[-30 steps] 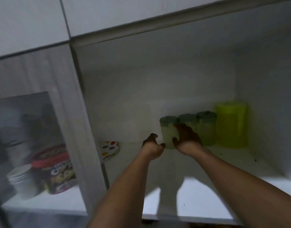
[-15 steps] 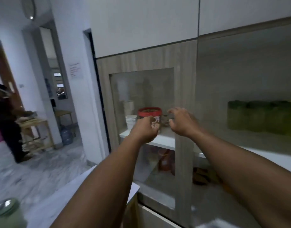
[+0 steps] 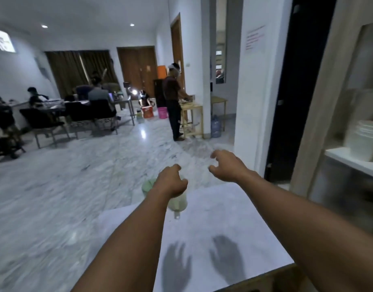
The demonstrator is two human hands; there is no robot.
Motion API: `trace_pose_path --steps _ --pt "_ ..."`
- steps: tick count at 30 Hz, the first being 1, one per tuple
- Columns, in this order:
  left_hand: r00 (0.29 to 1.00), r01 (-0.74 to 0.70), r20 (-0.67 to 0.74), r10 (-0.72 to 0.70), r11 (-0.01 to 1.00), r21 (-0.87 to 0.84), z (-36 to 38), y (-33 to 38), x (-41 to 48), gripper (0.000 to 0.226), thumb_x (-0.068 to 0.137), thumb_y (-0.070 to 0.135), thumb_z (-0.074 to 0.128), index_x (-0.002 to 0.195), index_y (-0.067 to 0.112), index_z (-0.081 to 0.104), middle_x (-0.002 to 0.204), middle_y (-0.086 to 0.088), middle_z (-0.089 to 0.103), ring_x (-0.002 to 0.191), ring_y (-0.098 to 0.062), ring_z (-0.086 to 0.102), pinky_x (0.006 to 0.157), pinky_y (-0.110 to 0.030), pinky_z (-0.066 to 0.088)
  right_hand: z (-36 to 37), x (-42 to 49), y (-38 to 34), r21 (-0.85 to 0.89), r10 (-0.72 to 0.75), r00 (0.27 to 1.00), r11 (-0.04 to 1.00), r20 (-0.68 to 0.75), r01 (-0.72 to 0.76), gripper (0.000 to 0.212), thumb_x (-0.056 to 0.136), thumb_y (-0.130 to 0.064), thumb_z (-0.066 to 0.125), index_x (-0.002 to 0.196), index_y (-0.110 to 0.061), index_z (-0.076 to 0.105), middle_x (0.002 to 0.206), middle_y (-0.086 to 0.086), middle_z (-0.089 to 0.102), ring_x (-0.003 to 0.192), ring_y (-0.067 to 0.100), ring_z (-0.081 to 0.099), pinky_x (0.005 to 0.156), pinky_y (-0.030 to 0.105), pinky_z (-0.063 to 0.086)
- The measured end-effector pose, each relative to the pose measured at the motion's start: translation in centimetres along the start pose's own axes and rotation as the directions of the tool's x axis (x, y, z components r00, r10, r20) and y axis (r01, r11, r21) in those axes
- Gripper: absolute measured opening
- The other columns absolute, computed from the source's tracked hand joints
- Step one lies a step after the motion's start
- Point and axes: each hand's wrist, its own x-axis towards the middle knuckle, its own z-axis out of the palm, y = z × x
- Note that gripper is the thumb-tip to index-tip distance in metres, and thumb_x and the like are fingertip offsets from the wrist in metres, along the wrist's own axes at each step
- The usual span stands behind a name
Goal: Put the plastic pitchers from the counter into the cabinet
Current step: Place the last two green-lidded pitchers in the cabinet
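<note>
A pale green plastic pitcher (image 3: 178, 204) with a green lid (image 3: 148, 185) stands at the far edge of the white counter (image 3: 223, 220). My left hand (image 3: 171, 182) hovers just above and in front of it, hiding most of its top, fingers loosely curled, holding nothing. To the right of the pitcher and apart from it, my right hand (image 3: 225, 165) is held out with fingers spread and empty. Only the left edge of the cabinet (image 3: 328, 102) shows at the right; its open compartment is out of view.
Stacked white cups (image 3: 364, 140) sit on the cabinet's shelf behind glass. A dark doorway (image 3: 291, 91) lies left of the cabinet. Beyond the counter is marble floor (image 3: 76, 175); a person (image 3: 173, 102) stands at a wooden stand, others sit at tables far left.
My view has swung left from the cabinet shelf with its green pitchers to the counter. Both hands left the shelf empty and now hang over the counter near one pitcher.
</note>
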Motion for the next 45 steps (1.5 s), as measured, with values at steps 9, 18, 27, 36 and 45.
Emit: trace_pose_path --steps 9,18,27,36,45 --pt "0.806 0.589 0.07 -0.587 0.786 -0.19 10.2 -15.6 11.5 0.072 0.081 0.043 0.066 0.139 0.007 0.041 0.137 -0.018 0.051 0.13 -0.038 0.05 0.103 -0.046 0.047 21.2 14.7 1.3 0.261 0.17 0.879 0.915 0.446 -0.31 0.061 0.084 -0.048 0.068 0.126 -0.005 0.058 0.13 0.014 0.062 0.121 0.031 0.057 0.083 0.031 0.043" --pt "0.704 0.672 0.099 -0.703 0.615 -0.412 14.5 -18.1 15.4 0.045 0.083 0.03 0.071 0.122 0.009 0.064 0.121 -0.014 0.07 0.115 -0.037 0.063 0.09 -0.035 0.05 29.8 17.9 0.6 0.368 0.187 0.794 0.808 0.579 -0.459 0.036 0.076 -0.036 0.074 0.105 -0.013 0.073 0.101 0.008 0.073 0.094 0.024 0.067 0.081 0.033 0.053" --pt "0.749 0.59 0.106 -0.654 0.585 -0.556 11.0 -14.6 15.7 0.038 0.075 0.043 0.063 0.091 0.008 0.066 0.089 -0.014 0.075 0.086 -0.033 0.075 0.084 -0.047 0.061 22.2 17.8 2.7 0.482 0.273 0.83 0.709 0.486 -0.515 0.034 0.08 -0.027 0.063 0.098 0.0 0.068 0.09 0.017 0.076 0.076 0.027 0.076 0.057 0.027 0.049" --pt "0.945 0.326 0.231 -0.23 0.69 -0.646 7.0 0.4 6.2 0.019 0.091 0.027 0.067 0.089 0.01 0.059 0.08 -0.012 0.069 0.063 -0.026 0.066 0.063 -0.034 0.05 5.1 3.2 9.6 0.553 0.438 0.877 0.689 0.196 -0.468 0.018 0.082 -0.019 0.062 0.091 -0.004 0.062 0.066 0.01 0.061 0.048 0.021 0.059 0.051 0.027 0.046" --pt "0.73 0.103 0.619 0.29 0.848 -0.519 9.0 21.0 -9.4 0.029 0.094 0.031 0.065 0.103 0.004 0.063 0.078 -0.011 0.065 0.067 -0.027 0.062 0.064 -0.031 0.052 -13.6 -25.1 17.2 0.539 0.687 0.726 0.626 -0.039 -0.563 0.016 0.084 -0.019 0.062 0.08 -0.007 0.052 0.062 0.012 0.052 0.043 0.019 0.042 0.044 0.024 0.033"
